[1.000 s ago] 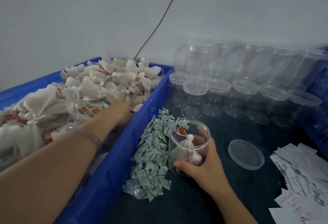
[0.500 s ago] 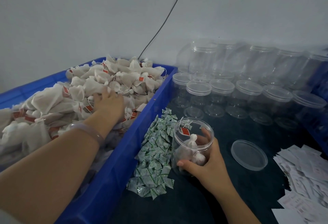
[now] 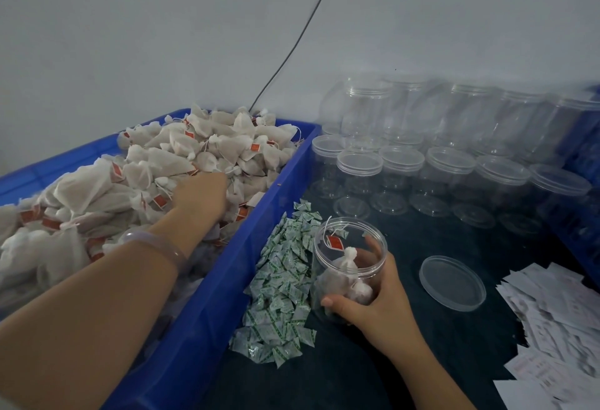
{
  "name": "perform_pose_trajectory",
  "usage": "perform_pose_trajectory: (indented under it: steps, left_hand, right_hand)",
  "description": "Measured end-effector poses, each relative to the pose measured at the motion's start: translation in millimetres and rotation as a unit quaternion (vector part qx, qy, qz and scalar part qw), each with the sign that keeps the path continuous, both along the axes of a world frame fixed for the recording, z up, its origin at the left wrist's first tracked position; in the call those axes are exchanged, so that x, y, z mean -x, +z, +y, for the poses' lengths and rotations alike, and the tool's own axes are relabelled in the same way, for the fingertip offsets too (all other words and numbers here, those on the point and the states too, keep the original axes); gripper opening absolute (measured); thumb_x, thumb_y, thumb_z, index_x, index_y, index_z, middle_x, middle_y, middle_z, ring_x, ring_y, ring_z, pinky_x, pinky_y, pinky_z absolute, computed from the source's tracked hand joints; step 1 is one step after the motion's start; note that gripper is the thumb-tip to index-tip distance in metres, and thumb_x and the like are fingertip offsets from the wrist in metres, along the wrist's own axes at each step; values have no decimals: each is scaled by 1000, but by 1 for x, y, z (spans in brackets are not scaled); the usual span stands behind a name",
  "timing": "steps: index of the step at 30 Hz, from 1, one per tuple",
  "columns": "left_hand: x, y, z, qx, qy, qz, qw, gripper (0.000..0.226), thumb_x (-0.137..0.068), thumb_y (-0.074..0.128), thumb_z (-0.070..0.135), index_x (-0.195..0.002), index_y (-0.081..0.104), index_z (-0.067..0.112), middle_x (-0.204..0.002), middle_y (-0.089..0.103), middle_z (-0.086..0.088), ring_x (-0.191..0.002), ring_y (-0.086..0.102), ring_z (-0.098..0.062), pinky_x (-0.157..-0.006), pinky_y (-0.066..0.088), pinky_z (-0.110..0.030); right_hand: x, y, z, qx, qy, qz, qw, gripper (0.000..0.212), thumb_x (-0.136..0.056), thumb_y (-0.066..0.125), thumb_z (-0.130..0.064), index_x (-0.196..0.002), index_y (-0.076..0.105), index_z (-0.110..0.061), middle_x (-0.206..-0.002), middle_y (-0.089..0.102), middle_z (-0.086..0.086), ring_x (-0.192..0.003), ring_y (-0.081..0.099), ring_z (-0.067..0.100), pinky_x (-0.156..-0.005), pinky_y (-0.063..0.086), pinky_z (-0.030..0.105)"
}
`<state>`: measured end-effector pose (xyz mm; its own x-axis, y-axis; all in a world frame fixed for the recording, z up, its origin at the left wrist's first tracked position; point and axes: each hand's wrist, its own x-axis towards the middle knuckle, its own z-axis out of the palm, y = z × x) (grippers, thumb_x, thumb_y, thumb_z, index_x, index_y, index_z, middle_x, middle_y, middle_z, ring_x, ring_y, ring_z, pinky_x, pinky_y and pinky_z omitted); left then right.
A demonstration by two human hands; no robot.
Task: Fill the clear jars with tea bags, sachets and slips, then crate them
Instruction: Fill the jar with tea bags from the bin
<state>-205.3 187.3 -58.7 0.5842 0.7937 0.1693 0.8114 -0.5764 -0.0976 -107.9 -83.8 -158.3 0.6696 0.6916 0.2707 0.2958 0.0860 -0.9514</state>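
Note:
A blue crate (image 3: 259,240) on the left is heaped with white tea bags (image 3: 181,149) carrying red tags. My left hand (image 3: 201,195) lies palm down on that heap, its fingertips buried among the bags, so its grip is hidden. My right hand (image 3: 380,305) holds an open clear jar (image 3: 324,279) upright on the dark table, thumb at the front and fingers round the back. A few tea bags sit inside the jar. Its loose lid (image 3: 452,283) lies flat to the right. Green-and-white sachets (image 3: 282,286) are piled between crate and jar. White slips (image 3: 558,318) spread at the right edge.
Several lidded empty jars (image 3: 448,175) stand in a row behind the open jar, with more open jars (image 3: 367,107) stacked against the wall. A black cable (image 3: 292,49) runs up the wall. Another blue crate (image 3: 584,149) shows at the far right.
My left hand has moved from near the crate's right wall up and further into the tea bag heap. My right hand and the jar have stayed where they were.

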Motion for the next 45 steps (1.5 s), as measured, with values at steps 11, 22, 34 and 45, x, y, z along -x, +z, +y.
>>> perform_pose_trajectory:
  steps: [11, 22, 34, 45]
  left_hand:
    - [-5, 55, -89, 279, -329, -489, 758, 17, -81, 75, 19, -81, 64, 32, -83, 68, 13, -59, 65, -7, -53, 54, -22]
    - [-21, 37, -122, 226, -385, -196, 873, 42, -99, 51, 28, -140, 46, 22, -139, 50, 4, -126, 46, -8, -104, 37, -24]
    - [-28, 27, -139, 306, -391, -105, 862, 53, -89, 66, 36, -139, 49, 29, -144, 45, 12, -132, 39, -4, -96, 24, -8]
    - [-14, 35, -122, 232, -357, -79, 902, 22, -89, 62, 34, -72, 67, 22, -145, 40, 7, -135, 34, -8, -95, 23, -21]
  right_hand:
    - [2, 4, 1, -2, 9, 14, 1000, 103, -44, 89, -46, -129, 32, -55, -130, 54, -16, -113, 57, -5, -86, 48, 10]
    - [4, 9, 0, -22, 18, 15, 999, 102, -48, 88, -40, -135, 35, -39, -124, 51, -41, -120, 50, -13, -90, 42, 5]
    - [5, 16, 0, -34, 18, -35, 999, 109, -51, 92, -23, -137, 28, -45, -134, 49, -30, -128, 45, -8, -98, 40, 8]
    - [10, 17, -2, -18, -16, -81, 996, 125, -47, 89, -45, -134, 5, -76, -153, 25, -22, -141, 31, -1, -114, 36, 34]
